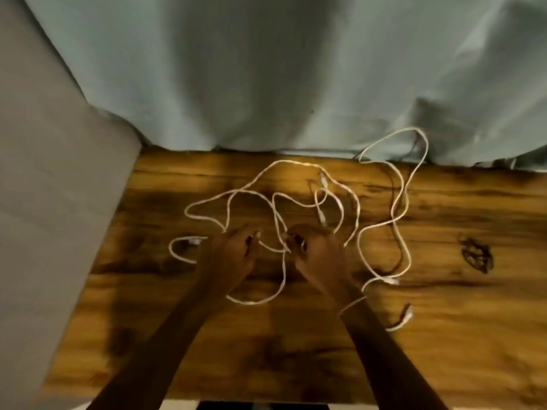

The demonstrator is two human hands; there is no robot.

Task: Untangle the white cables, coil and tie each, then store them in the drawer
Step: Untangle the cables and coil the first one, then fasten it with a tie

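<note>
Tangled white cables [299, 202] sprawl in loose loops over the middle of a wooden table [444, 335]. One loop climbs against the curtain at the back right. Several white plugs show: one by my left hand [194, 240], two in the middle [322, 180], two at the right [408, 315]. My left hand [229, 254] pinches a strand near its fingertips. My right hand [318, 253], with a ring and a wrist bracelet, grips strands where they cross. The drawer is not in view.
A pale green curtain [266, 69] hangs along the table's far edge. A grey panel [50, 202] stands along the left side. A small dark bundle of ties [476, 255] lies at the right. The near table edge runs along the bottom.
</note>
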